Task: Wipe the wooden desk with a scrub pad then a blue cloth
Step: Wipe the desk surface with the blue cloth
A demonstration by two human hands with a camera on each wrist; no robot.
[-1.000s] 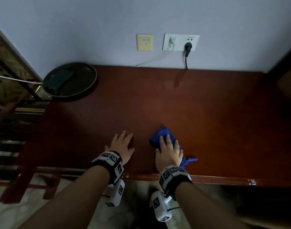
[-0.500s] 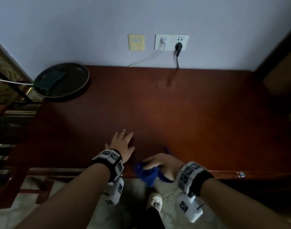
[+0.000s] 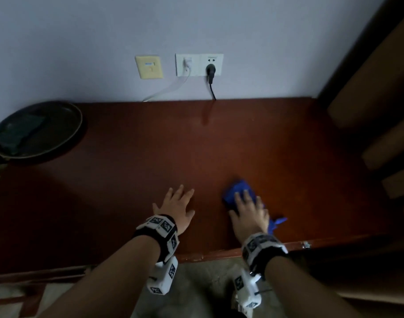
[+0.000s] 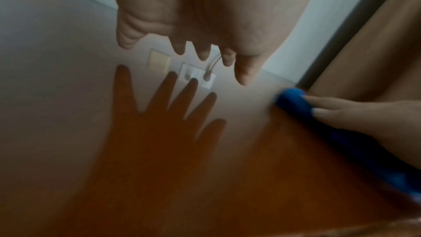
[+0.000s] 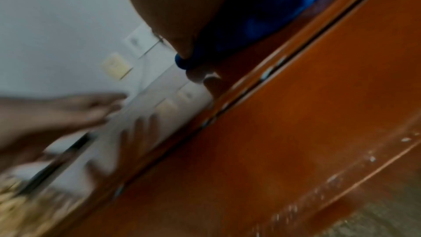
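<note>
Pressing the crumpled blue cloth (image 3: 240, 191) flat-fingered at 5 o'clock with your right hand (image 3: 249, 214), left hand (image 3: 177, 208) spread flat, you are in the second stage; the reddish-brown wooden desk (image 3: 219, 152) remains mostly unwiped.

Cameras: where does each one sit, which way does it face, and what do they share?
Head: above, facing down and forward at the desk and wall; shows both forearms, left hand flat, right hand pressing the cloth.
Left wrist: under the left palm, facing the wall; shows its fingers.
Right wrist: low at the desk's front edge, blurred; shows the right palm.
Shared: cloth, wall sockets.
</note>
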